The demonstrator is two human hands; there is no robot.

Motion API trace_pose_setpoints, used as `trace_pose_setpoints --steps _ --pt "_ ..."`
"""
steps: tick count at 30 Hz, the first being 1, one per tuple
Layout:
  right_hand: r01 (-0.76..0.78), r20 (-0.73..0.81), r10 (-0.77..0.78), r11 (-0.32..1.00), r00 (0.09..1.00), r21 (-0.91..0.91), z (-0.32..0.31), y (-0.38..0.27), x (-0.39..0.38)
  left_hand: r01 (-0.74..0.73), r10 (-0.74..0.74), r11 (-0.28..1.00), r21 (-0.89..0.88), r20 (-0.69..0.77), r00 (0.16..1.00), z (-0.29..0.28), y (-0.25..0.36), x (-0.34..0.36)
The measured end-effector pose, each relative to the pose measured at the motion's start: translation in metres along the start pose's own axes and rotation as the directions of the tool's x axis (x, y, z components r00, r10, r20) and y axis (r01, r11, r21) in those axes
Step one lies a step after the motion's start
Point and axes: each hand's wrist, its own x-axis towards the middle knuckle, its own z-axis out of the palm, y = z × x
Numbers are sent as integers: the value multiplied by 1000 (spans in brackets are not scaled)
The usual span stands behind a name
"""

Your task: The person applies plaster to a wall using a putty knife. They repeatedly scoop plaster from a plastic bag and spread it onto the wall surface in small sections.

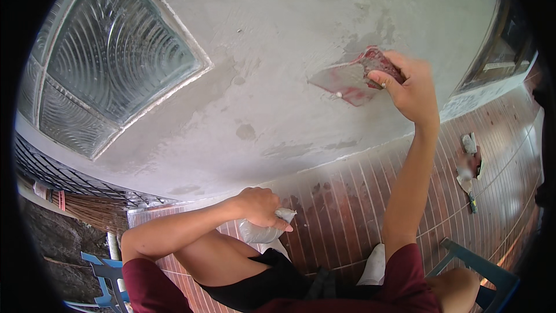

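Note:
My right hand (pixel 410 87) is closed on the red, crusted grip edge of a flat putty spreader (pixel 346 81). Its thin, smeared blade lies against the grey plastered wall (pixel 278 29). A small white blob shows near the blade's lower edge. Down by my knee, my left hand (pixel 259 207) grips a plastic bag of grey paste (pixel 262 232), its fingers wrapped over the top. Darker damp-looking patches mark the wall around and below the spreader.
A glass block window (pixel 119 46) is set in the wall at left. A twig broom (pixel 95 213) lies below it. On the tiled floor (pixel 341 214) at right rests a putty knife (pixel 472 202) among smeared scraps. Blue chair parts (pixel 480 264) flank me.

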Motion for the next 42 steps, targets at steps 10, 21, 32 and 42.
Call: trace_pose_setpoints --steps 10,21,32,42 --pt "-4 6 5 998 1000 -65 -3 -8 1 6 -6 1000 3 0 1000 1 3 1" --pt "32 -149 -35 999 988 -16 -3 -6 0 -4 4 999 46 -11 1000 4 2 3" --pt "-119 164 116 993 979 9 -4 6 -10 21 -22 999 44 11 1000 3 7 1" --pt "-202 -96 496 512 863 835 -17 33 -154 -10 9 994 110 4 1000 7 7 -1"
